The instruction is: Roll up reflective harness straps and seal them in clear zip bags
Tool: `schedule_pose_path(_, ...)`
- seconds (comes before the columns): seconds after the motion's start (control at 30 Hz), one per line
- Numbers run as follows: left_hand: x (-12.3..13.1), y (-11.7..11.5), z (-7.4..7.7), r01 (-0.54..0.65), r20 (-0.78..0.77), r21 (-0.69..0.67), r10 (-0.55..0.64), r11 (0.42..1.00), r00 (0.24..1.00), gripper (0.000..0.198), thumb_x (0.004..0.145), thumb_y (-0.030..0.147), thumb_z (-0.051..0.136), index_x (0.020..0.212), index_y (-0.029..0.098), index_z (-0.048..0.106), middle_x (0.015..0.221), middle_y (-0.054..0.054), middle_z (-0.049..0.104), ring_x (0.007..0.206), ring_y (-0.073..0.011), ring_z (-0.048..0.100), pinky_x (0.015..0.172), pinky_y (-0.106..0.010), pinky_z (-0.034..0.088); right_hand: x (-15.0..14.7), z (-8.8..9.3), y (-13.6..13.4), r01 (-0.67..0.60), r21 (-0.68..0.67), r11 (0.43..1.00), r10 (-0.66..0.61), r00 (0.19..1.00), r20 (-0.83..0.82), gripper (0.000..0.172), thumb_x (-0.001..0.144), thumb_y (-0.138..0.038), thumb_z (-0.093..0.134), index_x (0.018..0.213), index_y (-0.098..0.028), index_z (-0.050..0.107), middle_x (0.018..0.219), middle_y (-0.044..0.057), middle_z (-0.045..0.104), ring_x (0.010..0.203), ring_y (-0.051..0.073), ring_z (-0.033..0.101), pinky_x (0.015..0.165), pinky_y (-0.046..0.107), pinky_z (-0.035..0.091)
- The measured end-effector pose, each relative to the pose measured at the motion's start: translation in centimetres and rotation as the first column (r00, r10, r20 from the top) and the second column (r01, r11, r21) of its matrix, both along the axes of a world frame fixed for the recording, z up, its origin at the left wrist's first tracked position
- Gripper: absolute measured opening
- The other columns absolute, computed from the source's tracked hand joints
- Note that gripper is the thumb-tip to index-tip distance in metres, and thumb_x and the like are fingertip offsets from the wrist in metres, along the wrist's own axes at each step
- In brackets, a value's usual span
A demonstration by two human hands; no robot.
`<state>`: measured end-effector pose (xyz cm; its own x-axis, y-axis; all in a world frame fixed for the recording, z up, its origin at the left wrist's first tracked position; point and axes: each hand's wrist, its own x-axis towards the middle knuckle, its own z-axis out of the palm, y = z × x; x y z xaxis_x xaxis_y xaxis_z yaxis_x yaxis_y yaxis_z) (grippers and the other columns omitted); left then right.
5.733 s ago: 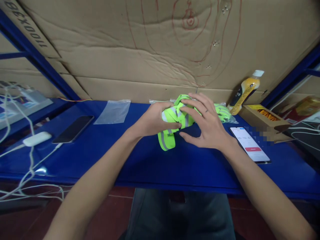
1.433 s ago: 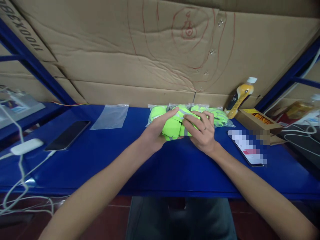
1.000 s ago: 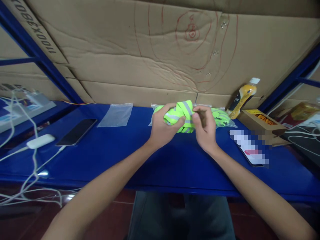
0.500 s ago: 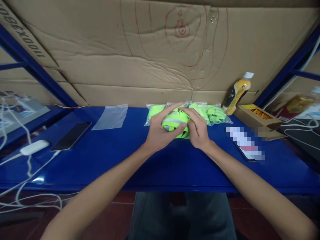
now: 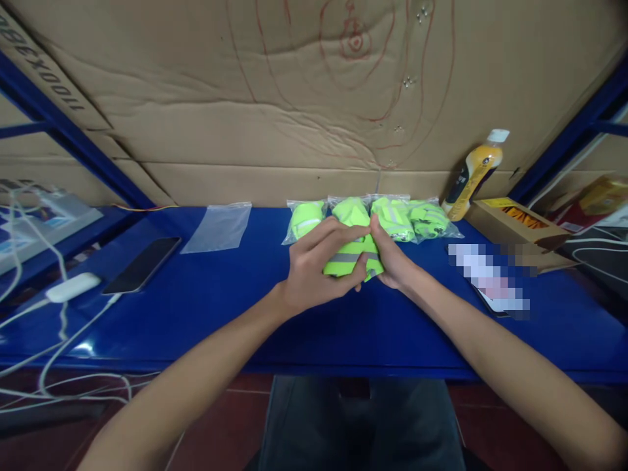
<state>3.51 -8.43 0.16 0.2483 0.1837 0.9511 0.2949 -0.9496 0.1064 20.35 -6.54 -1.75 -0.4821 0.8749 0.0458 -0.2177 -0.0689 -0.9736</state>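
Between my two hands is a folded bundle of neon-yellow fabric with grey reflective strips, a reflective vest (image 5: 352,260) by its look. My left hand (image 5: 316,265) wraps its left side, fingers across the top and thumb along the near face. My right hand (image 5: 390,255) closes round the right side, with the thumb up at the top edge and most fingers hidden behind or under the bundle. Just behind, several clear zip bags (image 5: 392,219) of the same neon fabric stand in a row against the cardboard. To the left lies a flat clear zip bag (image 5: 218,227).
On the blue table (image 5: 220,314), a dark phone (image 5: 142,265) and a white charging piece (image 5: 73,288) with cables lie left. A yellow drink bottle (image 5: 475,173), an open carton (image 5: 520,226) and a second phone (image 5: 485,281) stand or lie right. Cardboard (image 5: 196,131) walls the back.
My hands have turned the vest bundle and drawn it slightly nearer. The left fingers now lie over its top, and the right hand has shifted to its side and underneath. The view tilts slightly.
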Motion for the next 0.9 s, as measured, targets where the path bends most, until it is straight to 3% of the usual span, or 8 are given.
schedule_pose_path(0.1, -0.3, 0.7, -0.7, -0.034, -0.073, 0.036, 0.036, 0.999, 0.997, 0.035, 0.088, 0.020, 0.075, 0.123, 0.025, 0.072, 0.100, -0.006, 0.078, 0.084, -0.0206, 0.072, 0.081, -0.038, 0.060, -0.6, 0.0, -0.6, -0.004, -0.087, 0.996, -0.002, 0.998, -0.066, 0.072, 0.081, -0.091, 0.060, 0.094, -0.020, 0.070, 0.068, 0.005, 0.071, 0.048, 0.018, 0.063, 0.035, 0.029, 0.047)
schedule_pose_path(0.2, -0.6, 1.2, -1.2, -0.057, -0.088, -0.013, 0.056, 0.998, 0.995, 0.034, 0.092, 0.029, 0.072, 0.125, 0.024, 0.071, 0.109, -0.009, 0.078, 0.096, -0.0254, 0.073, 0.089, -0.042, 0.059, -1.3, 0.1, -0.7, 0.183, -0.079, 0.980, -0.191, 0.975, -0.109, 0.057, 0.080, -0.079, 0.073, 0.086, -0.022, 0.066, 0.059, 0.000, 0.065, 0.040, 0.016, 0.057, 0.029, 0.026, 0.036)
schedule_pose_path(0.33, -0.2, 1.7, -1.5, -0.065, -0.024, -0.345, 0.061, 0.936, 0.998, 0.045, 0.102, 0.045, 0.062, 0.139, 0.019, 0.066, 0.129, -0.014, 0.073, 0.121, -0.0289, 0.068, 0.109, -0.048, 0.052, -1.2, -0.3, 0.2, 0.501, 0.006, 0.865, -0.499, 0.863, -0.076, 0.036, 0.082, -0.057, 0.076, 0.086, -0.022, 0.069, 0.054, -0.004, 0.058, 0.037, 0.013, 0.049, 0.031, 0.026, 0.030)
schedule_pose_path(0.43, 0.6, 2.1, -1.8, 0.078, 0.143, -0.680, 0.027, 0.729, 0.989, 0.049, 0.101, 0.054, 0.065, 0.134, 0.018, 0.070, 0.136, -0.015, 0.072, 0.129, -0.0306, 0.066, 0.112, -0.048, 0.052, -0.5, -0.5, 0.9, 0.656, 0.327, 0.680, -0.674, 0.735, -0.072, 0.022, 0.083, -0.042, 0.069, 0.075, -0.022, 0.071, 0.066, -0.001, 0.065, 0.055, 0.015, 0.059, 0.050, 0.029, 0.047)
schedule_pose_path(0.53, 1.3, 2.0, -1.8, 0.376, 0.386, -0.858, -0.043, 0.351, 0.922, 0.047, 0.094, 0.059, 0.073, 0.115, 0.017, 0.077, 0.119, -0.014, 0.078, 0.116, -0.0322, 0.073, 0.096, -0.045, 0.061, -0.2, -0.3, 1.0, 0.634, 0.591, 0.499, -0.732, 0.673, -0.103, 0.020, 0.085, -0.033, 0.063, 0.070, -0.022, 0.070, 0.075, 0.000, 0.071, 0.078, 0.019, 0.067, 0.078, 0.033, 0.055)
schedule_pose_path(0.57, 1.5, 1.8, -1.8, 0.458, 0.457, -0.854, -0.066, 0.245, 0.887, 0.046, 0.091, 0.059, 0.076, 0.109, 0.017, 0.078, 0.111, -0.013, 0.079, 0.109, -0.0319, 0.076, 0.091, -0.043, 0.063, -0.2, -0.2, 0.9, 0.616, 0.623, 0.482, -0.734, 0.672, -0.096, 0.020, 0.086, -0.032, 0.061, 0.071, -0.022, 0.069, 0.075, 0.000, 0.071, 0.080, 0.020, 0.067, 0.081, 0.034, 0.054)
schedule_pose_path(0.63, 1.8, 1.5, -1.7, 0.564, 0.557, -0.814, -0.091, 0.137, 0.826, 0.045, 0.086, 0.058, 0.083, 0.104, 0.017, 0.079, 0.102, -0.012, 0.080, 0.102, -0.0310, 0.077, 0.085, -0.041, 0.064, -0.3, -0.2, 0.7, 0.586, 0.644, 0.493, -0.729, 0.682, -0.063, 0.021, 0.090, -0.031, 0.059, 0.074, -0.022, 0.069, 0.076, 0.000, 0.072, 0.081, 0.020, 0.067, 0.083, 0.034, 0.053)
schedule_pose_path(0.9, 1.9, 1.5, -3.0, 0.622, 0.610, -0.737, -0.136, 0.266, 0.781, 0.059, 0.090, 0.053, 0.078, 0.143, 0.028, 0.067, 0.142, -0.011, 0.071, 0.126, -0.0323, 0.072, 0.098, -0.043, 0.062, -1.0, -0.6, 0.6, 0.524, 0.574, 0.629, -0.609, 0.791, -0.055, 0.021, 0.089, -0.029, 0.062, 0.093, -0.026, 0.081, 0.106, 0.002, 0.082, 0.110, 0.023, 0.073, 0.108, 0.041, 0.051)
